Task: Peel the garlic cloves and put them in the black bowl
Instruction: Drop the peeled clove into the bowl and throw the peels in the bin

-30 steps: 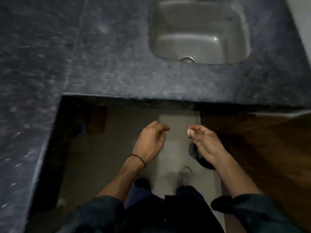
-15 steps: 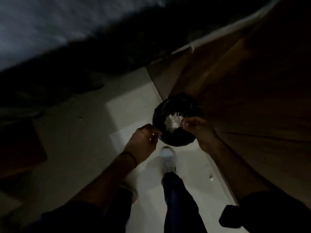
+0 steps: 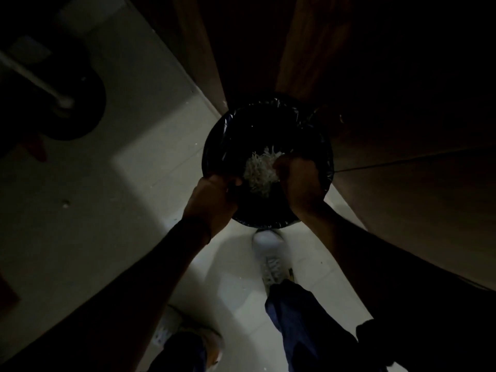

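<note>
Floor [image 3: 80,210], left: pale tile, dim light.

Left hand [image 3: 214,196]: fingers curled, at the near-left rim of the bin [image 3: 214,135]. Whether it holds anything cannot be told.

Bin: round, with a black plastic liner, standing on the floor against a wooden cabinet front [image 3: 402,210]. Inside lies a pale shredded heap [image 3: 259,173], apparently papery skins.

Right hand [image 3: 302,181]: curled over the heap's right edge. Its contents are not visible.

No garlic clove or black bowl can be made out in view; a clove may be hidden in either hand.

Assessment: a clove should be light, small and firm, and slick once bared. Its skin is likely dry and brittle. It is best pinched with the fingertips at the root end.
</note>
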